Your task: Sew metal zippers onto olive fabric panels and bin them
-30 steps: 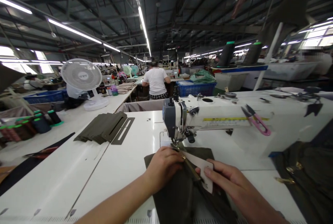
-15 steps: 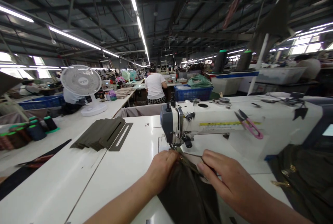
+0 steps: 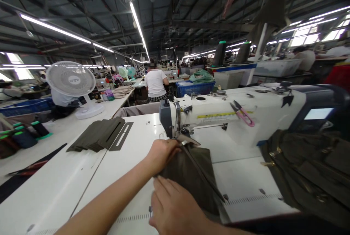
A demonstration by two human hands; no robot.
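A piece of dark olive fabric point(image 3: 191, 176) lies on the white table under the head of a white sewing machine point(image 3: 218, 118). My left hand point(image 3: 162, 153) rests on the fabric's far left edge, fingers curled and pressed down beside the needle area point(image 3: 175, 136). My right hand point(image 3: 175, 209) lies on the near left part of the fabric at the bottom of the view, fingers together and pointing left. A zipper or seam line runs diagonally across the fabric.
A stack of olive fabric strips point(image 3: 98, 138) lies to the left. Pink thread snips point(image 3: 243, 113) rest on the machine arm. A heap of olive garments point(image 3: 306, 169) lies at right. A white fan point(image 3: 72, 82) and thread cones point(image 3: 24, 133) stand on the left table. A person in white point(image 3: 154, 82) sits ahead.
My right hand has pulled back from beside the needle to the near edge of the fabric. The white card piece seen a second ago is out of sight. The view has shifted right.
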